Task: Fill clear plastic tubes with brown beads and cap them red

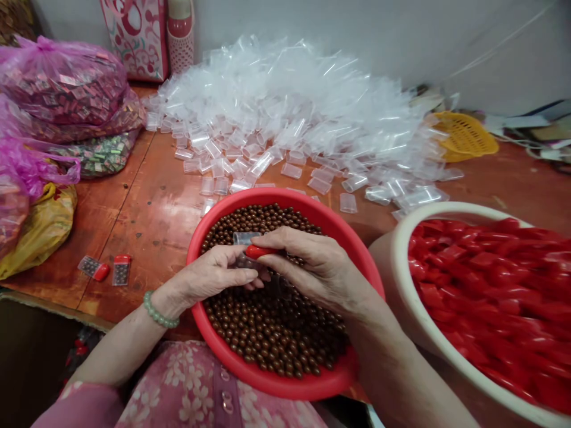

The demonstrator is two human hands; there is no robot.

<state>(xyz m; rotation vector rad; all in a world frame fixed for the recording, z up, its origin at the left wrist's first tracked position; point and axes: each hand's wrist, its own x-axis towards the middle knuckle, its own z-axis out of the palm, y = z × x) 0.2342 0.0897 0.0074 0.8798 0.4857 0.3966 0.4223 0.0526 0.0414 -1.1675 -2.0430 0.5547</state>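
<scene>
Over a red basin [371,274] of small brown balls [263,342], my two hands meet. My left hand [218,270] is closed around a small clear plastic container, mostly hidden by the fingers. In my right hand [307,264] a red cap [259,251] is pinched between thumb and fingers, right at the container's end; whether it is seated there I cannot tell. Just behind the fingers a clear empty tube [247,238] shows among the balls. Left of the basin lie two capped containers [121,270] with dark balls inside.
A large heap of clear plastic tubes [285,113] lies behind the basin. To the right stands a white bucket [401,255] full of red caps [482,297]. Pink bags [75,83] of small packets and a yellow bag [47,223] sit at left, a yellow basket [466,137] at back right.
</scene>
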